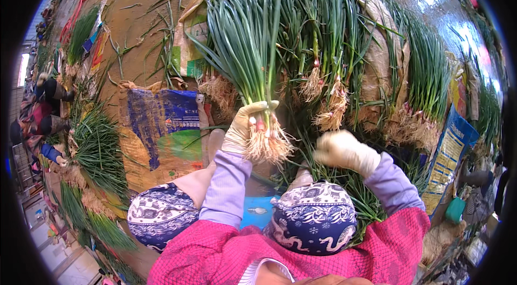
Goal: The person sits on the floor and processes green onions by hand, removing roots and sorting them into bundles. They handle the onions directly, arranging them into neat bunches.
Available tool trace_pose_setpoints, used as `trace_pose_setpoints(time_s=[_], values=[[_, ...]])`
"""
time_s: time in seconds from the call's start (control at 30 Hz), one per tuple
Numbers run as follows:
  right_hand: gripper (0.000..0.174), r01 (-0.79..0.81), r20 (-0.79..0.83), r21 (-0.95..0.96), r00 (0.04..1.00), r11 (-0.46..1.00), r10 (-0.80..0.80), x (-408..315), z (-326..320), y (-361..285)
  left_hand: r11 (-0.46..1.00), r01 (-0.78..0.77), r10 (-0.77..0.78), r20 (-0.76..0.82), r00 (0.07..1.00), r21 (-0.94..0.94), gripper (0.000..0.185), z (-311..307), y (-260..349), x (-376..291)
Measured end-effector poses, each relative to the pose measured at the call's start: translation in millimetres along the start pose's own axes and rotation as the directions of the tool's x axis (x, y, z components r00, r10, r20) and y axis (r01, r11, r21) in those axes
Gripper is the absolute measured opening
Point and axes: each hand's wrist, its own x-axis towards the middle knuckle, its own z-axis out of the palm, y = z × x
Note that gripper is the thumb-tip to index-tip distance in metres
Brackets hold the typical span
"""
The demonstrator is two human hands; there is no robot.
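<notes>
My left hand (242,125), in a pale glove, is closed around a bunch of green onions (246,42) just above the bulbs. Pinkish-white bulbs and tangled roots (270,141) hang below its fingers, and the long leaves point away from me. To the right, my right hand (343,151), gloved too, is blurred with curled fingers; whether it holds anything cannot be made out. It is close to the roots of loose green onions (331,103), which lie in a big heap beyond both hands. Loose leaves (367,200) lie under my right forearm.
A printed woven sack (161,135) lies flat at left. Bundled green onions (428,75) lie at right beside a blue-and-yellow sack (442,159). More bundles (99,151) lie far left, near another person's hand (61,161). The brown floor (137,26) is wet and leaf-strewn.
</notes>
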Motion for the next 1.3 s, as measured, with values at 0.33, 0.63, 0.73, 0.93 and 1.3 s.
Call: trace_pose_setpoints(time_s=[0.33, 0.63, 0.73, 0.93, 1.3], values=[[0.025, -0.323, -0.924, 0.158, 0.285, 0.933, 0.256, 112.9, -38.5, 51.7, 0.958, -0.031, 0.158, 0.437, 0.885, -0.284, 0.034, 23.0, -3.5, -1.9], [0.011, 0.03, -0.83, 0.064, 0.556, 0.998, 0.036, 36.6, 46.1, 6.0, 1.0, -0.017, 0.015, 0.209, 0.978, 0.011, 0.031, 41.7, -43.2, 31.3], [0.006, -0.061, -0.659, -0.035, 0.751, 0.998, 0.023, 22.6, 48.7, 9.3, 0.988, 0.032, -0.058, 0.175, 0.983, 0.148, 0.032, 39.3, -45.5, 20.4], [0.025, 0.426, -0.501, 0.834, 0.851, 0.35, 0.157, 67.6, 28.4, 17.8, 0.988, 0.096, -0.121, 0.224, 0.967, 0.123, 0.034, 35.5, -33.4, -9.0], [0.036, 0.391, -0.332, 0.918, 0.851, -0.068, 0.407, 71.5, 43.0, -8.6, 0.967, 0.13, -0.167, 0.161, 0.973, 0.218, 0.043, 43.3, -53.8, -16.2]])
